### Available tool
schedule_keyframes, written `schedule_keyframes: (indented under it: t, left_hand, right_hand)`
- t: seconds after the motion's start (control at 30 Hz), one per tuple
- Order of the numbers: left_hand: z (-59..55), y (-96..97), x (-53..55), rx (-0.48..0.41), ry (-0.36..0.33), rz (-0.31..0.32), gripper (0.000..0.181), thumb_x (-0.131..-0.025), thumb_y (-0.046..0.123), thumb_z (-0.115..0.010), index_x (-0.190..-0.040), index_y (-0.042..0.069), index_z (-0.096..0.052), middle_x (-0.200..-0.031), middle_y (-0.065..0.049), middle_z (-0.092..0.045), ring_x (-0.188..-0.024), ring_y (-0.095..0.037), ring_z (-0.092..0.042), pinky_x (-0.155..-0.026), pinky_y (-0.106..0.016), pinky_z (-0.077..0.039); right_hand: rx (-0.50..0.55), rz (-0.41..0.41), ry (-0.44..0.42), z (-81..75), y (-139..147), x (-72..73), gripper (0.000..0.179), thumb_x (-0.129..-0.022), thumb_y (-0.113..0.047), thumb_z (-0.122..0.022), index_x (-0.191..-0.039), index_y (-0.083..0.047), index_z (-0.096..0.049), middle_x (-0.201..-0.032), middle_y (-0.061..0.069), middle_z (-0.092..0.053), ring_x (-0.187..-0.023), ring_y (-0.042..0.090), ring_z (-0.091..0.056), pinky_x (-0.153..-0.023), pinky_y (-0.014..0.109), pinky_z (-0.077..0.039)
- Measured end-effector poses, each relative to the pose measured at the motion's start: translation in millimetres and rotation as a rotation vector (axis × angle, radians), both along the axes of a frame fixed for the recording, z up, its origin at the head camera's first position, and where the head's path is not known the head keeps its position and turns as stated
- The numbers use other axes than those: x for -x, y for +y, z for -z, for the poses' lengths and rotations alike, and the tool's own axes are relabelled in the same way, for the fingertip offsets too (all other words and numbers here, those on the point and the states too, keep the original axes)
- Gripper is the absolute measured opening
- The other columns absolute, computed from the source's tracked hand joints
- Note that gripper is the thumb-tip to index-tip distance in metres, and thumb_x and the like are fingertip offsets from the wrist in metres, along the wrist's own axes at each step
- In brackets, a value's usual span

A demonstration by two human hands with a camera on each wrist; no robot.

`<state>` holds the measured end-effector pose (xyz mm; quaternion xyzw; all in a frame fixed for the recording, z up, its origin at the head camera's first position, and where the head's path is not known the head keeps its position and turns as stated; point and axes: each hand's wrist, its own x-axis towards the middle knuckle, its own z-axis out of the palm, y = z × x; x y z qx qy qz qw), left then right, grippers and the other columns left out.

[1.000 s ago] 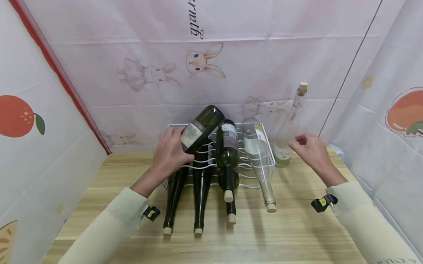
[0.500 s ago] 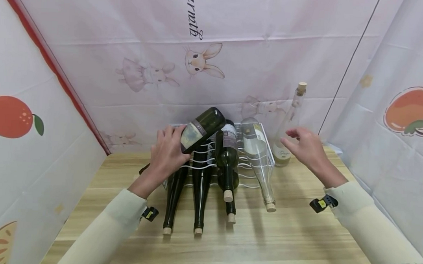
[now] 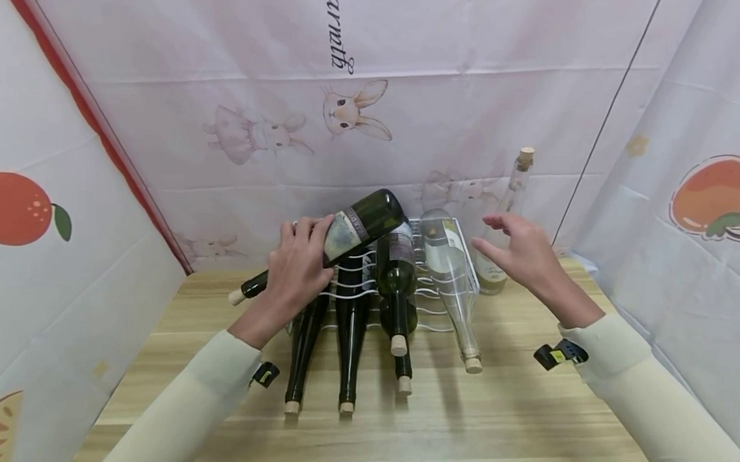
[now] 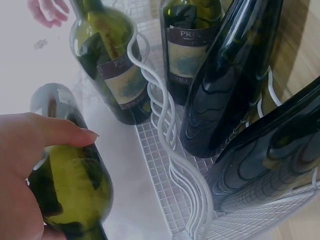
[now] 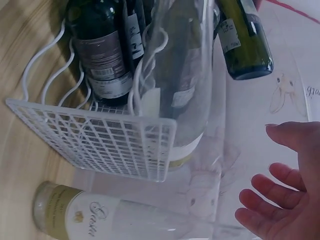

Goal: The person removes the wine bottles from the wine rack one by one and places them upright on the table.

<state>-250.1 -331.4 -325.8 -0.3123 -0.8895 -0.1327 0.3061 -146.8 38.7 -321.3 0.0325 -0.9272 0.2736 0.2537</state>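
Observation:
My left hand (image 3: 296,272) grips a green wine bottle (image 3: 373,216) round its body, above the left part of a white wire wine rack (image 5: 90,137). The bottle lies tilted, its base up to the right and its corked neck pointing down left. In the left wrist view the thumb crosses the bottle's side. My right hand (image 3: 524,255) hovers with parted fingers and holds nothing. It partly covers a clear corked bottle (image 3: 491,274) standing upright to the right of the rack. Another clear bottle (image 3: 446,255) lies on the rack's upper right, neck toward me.
Two dark bottles (image 3: 305,352) rest in the rack's lower left, corks over the wooden table (image 3: 460,442). A green labelled bottle (image 3: 399,249) lies on the upper level, with another beneath it. A printed curtain (image 3: 229,46) stands close behind the rack.
The held bottle has turned so its corked neck now shows left of my left hand, and its base has shifted right. My right hand has moved left and slightly up, in front of the standing bottle.

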Motion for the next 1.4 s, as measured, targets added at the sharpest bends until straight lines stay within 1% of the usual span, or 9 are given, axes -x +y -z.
schedule_keyframes:
  t: [0.23,0.4,0.53,0.7,0.83,1.0,1.17,1.27,1.4]
  left_hand:
    - [1.8,1.7,0.7,0.016,0.102,0.029,0.088,-0.072,0.006,-0.085,-0.152,0.012,-0.050,-0.137,-0.016,-0.057,-0.105,-0.039,-0.051,-0.047,-0.050,-0.053]
    - [3.5,3.2,2.9,0.026,0.166,0.043,0.085,-0.073,0.005,-0.084,-0.151,0.013,-0.052,-0.138,-0.015,-0.059,-0.104,-0.039,-0.052,-0.048,-0.052,-0.055]
    - [5.3,4.3,5.1,0.056,0.225,0.052,0.080,-0.076,0.005,-0.082,-0.150,0.014,-0.053,-0.138,-0.014,-0.060,-0.103,-0.038,-0.053,-0.050,-0.052,-0.056]
    - [6.1,5.2,5.5,0.097,0.289,0.068,0.073,-0.080,0.005,-0.077,-0.148,0.013,-0.054,-0.138,-0.014,-0.060,-0.105,-0.038,-0.055,-0.059,-0.051,-0.060]
    - [5.2,6.6,4.8,0.101,0.332,0.091,0.068,-0.082,0.005,-0.075,-0.147,0.012,-0.056,-0.137,-0.014,-0.061,-0.105,-0.037,-0.057,-0.067,-0.050,-0.060]
    - [2.8,9.9,4.1,0.119,0.408,0.112,0.057,-0.090,0.004,-0.065,-0.146,0.013,-0.057,-0.135,-0.012,-0.063,-0.103,-0.035,-0.058,-0.076,-0.048,-0.060]
    - [1.3,13.9,3.4,0.138,0.489,0.127,0.047,-0.097,0.007,-0.065,-0.143,0.014,-0.059,-0.132,-0.011,-0.066,-0.105,-0.036,-0.059,-0.082,-0.046,-0.060]
    - [-0.3,16.3,1.2,0.146,0.503,0.143,0.042,-0.100,0.009,-0.064,-0.142,0.013,-0.060,-0.133,-0.010,-0.066,-0.108,-0.035,-0.060,-0.084,-0.046,-0.059]
    - [-3.3,18.7,-3.1,0.177,0.495,0.154,0.041,-0.102,0.011,-0.061,-0.144,0.014,-0.058,-0.136,-0.010,-0.065,-0.111,-0.035,-0.060,-0.088,-0.046,-0.058]
  right_hand:
    - [-0.014,-0.038,0.046,-7.7,-9.8,0.7,0.052,-0.090,-0.020,-0.082,-0.132,0.004,-0.062,-0.132,0.026,-0.067,-0.124,0.044,-0.062,-0.105,0.061,-0.050]
    - [-0.030,-0.075,0.053,-16.8,-20.8,1.1,0.057,-0.087,-0.023,-0.084,-0.133,0.002,-0.062,-0.135,0.023,-0.067,-0.125,0.042,-0.062,-0.106,0.060,-0.050]
    - [-0.036,-0.112,0.061,-23.1,-28.3,2.3,0.061,-0.085,-0.025,-0.087,-0.135,0.000,-0.061,-0.138,0.020,-0.066,-0.128,0.040,-0.061,-0.108,0.058,-0.050]
    - [-0.056,-0.160,0.068,-27.7,-35.0,3.4,0.067,-0.083,-0.026,-0.089,-0.138,-0.002,-0.059,-0.142,0.019,-0.063,-0.136,0.039,-0.056,-0.114,0.057,-0.047]
    - [-0.072,-0.199,0.068,-30.2,-39.2,3.5,0.075,-0.079,-0.029,-0.092,-0.140,-0.003,-0.058,-0.144,0.018,-0.061,-0.139,0.039,-0.053,-0.117,0.058,-0.044]
    - [-0.107,-0.232,0.073,-34.2,-44.7,2.8,0.081,-0.075,-0.031,-0.094,-0.142,-0.002,-0.057,-0.146,0.018,-0.060,-0.140,0.039,-0.052,-0.118,0.059,-0.043]
    - [-0.152,-0.262,0.084,-42.2,-53.2,3.9,0.082,-0.076,-0.035,-0.093,-0.142,-0.002,-0.057,-0.146,0.017,-0.060,-0.139,0.037,-0.053,-0.118,0.055,-0.044]
    - [-0.164,-0.272,0.078,-47.4,-57.7,2.9,0.082,-0.076,-0.035,-0.093,-0.141,-0.001,-0.057,-0.146,0.017,-0.060,-0.139,0.037,-0.053,-0.118,0.055,-0.045]
    - [-0.172,-0.281,0.078,-52.8,-60.6,0.5,0.083,-0.075,-0.035,-0.094,-0.140,0.001,-0.057,-0.145,0.018,-0.060,-0.139,0.038,-0.053,-0.118,0.055,-0.044]
